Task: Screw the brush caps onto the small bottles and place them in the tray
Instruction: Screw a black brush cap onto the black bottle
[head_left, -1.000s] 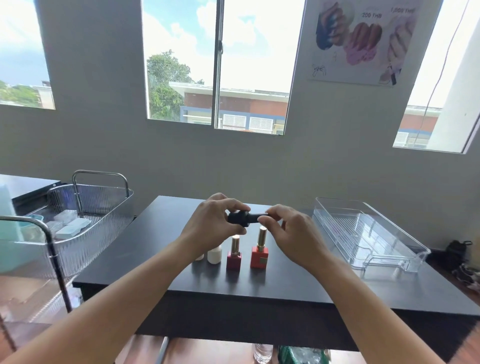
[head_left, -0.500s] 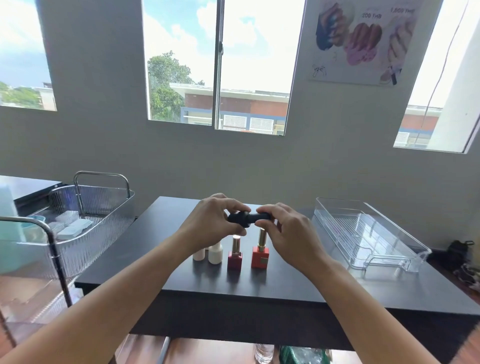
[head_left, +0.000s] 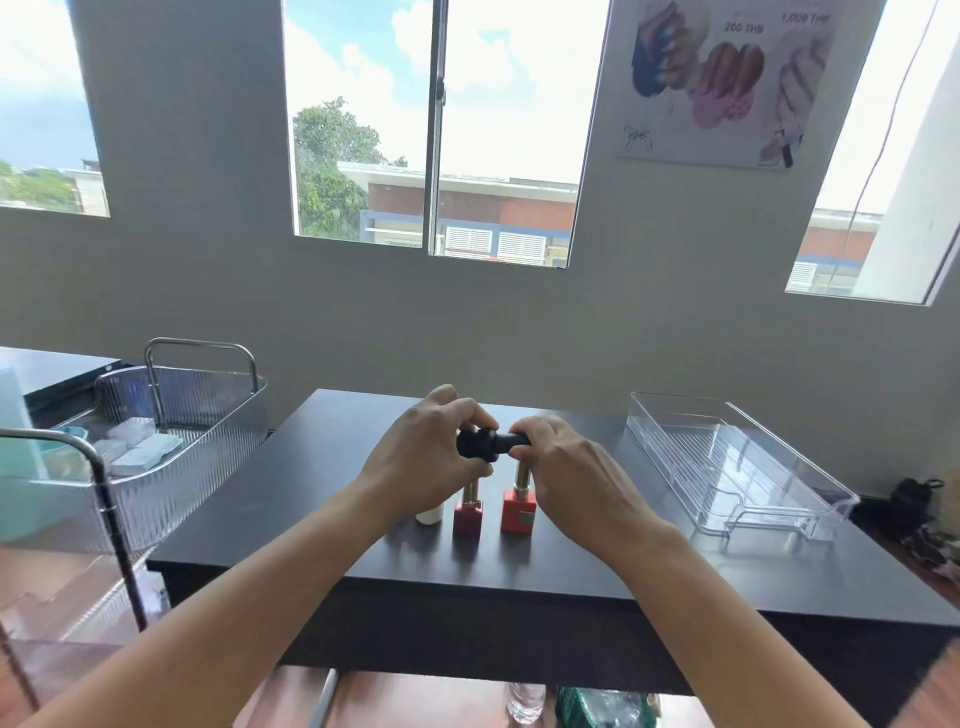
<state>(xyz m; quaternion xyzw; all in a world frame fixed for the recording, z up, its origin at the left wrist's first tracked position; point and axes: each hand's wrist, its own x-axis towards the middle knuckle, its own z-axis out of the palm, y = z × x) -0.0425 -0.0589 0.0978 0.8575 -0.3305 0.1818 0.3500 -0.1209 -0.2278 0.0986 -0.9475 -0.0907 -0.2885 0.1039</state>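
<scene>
Only legible text: nail poster (head_left: 727, 83) at 1 o'clock, prices "200 THB" and "1,000 TH…", last letter blurred. Bottle labels unreadable.

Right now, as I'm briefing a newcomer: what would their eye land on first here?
The left hand and right hand grip a small black bottle above the middle of the dark table. Below them stand two red bottles with gold caps. A clear tray lies at the table's right end.

A black bottle (head_left: 475, 445) lies sideways at frame centre, its black cap (head_left: 511, 441) pointing right. Just below stand a white bottle (head_left: 429, 515), a magenta bottle (head_left: 468, 515) and an orange-red bottle (head_left: 518, 512), the last two gold-capped. The clear tray (head_left: 727, 467) sits mid-right.
</scene>
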